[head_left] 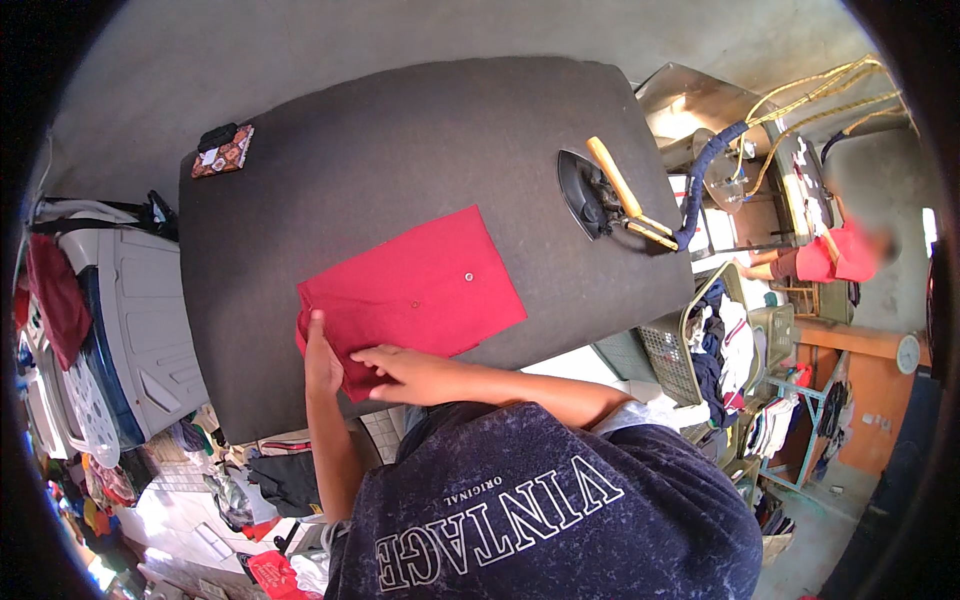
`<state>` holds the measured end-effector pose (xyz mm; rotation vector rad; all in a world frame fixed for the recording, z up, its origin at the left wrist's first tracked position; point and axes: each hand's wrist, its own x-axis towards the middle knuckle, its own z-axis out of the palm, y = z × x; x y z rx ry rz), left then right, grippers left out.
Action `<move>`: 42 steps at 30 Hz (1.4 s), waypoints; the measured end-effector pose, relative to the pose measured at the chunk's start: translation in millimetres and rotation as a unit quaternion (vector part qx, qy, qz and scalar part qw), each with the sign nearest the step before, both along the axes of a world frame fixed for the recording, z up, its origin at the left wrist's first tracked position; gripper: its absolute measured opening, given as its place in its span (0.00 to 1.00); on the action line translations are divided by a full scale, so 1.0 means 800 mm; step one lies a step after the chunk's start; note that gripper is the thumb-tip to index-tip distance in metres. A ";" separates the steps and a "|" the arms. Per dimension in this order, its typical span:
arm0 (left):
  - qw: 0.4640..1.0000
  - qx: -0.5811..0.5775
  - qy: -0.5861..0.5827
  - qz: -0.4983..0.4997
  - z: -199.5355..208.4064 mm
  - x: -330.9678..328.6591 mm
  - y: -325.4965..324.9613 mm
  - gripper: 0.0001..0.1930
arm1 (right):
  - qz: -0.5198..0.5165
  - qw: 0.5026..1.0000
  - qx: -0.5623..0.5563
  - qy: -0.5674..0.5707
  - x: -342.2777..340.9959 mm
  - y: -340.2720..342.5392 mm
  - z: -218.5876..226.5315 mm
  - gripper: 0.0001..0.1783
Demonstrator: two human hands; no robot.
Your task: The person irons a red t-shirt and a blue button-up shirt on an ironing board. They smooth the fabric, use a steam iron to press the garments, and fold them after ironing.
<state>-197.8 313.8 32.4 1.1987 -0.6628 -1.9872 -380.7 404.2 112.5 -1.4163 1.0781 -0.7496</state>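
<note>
A red buttoned garment (430,265) lies folded into a rough rectangle on the dark padded ironing table (400,130). Two small buttons show on its upper face. At its near left corner, my left hand (322,358) rests edge-on against the cloth, fingers stretched out. My right hand (408,375) is just to the right, over the garment's near edge, its fingers apart and holding nothing. Some cloth between the two hands is bunched. An iron (588,197) with a pale wooden handle stands on the table to the right, away from both hands.
A blue-wrapped hose (708,180) runs from the iron toward yellow cords. Green crates (672,350) of clothes stand at right. A small patterned item (222,155) lies at the table's far left. Beyond the right end is another person (850,250) in red. White plastic furniture (155,320) stands left.
</note>
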 end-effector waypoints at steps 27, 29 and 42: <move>0.957 0.022 -0.274 -0.097 0.044 -0.074 0.055 0.32 | -0.156 0.983 0.072 -0.068 -0.169 -0.052 0.041 0.12; 0.988 0.123 -0.081 0.054 0.027 -0.069 0.050 0.35 | 0.017 0.994 -0.110 -0.001 -0.133 -0.049 0.131 0.10; 0.923 0.094 0.278 0.248 0.025 -0.031 -0.026 0.33 | 0.219 0.862 -0.254 0.381 -0.195 0.003 0.076 0.13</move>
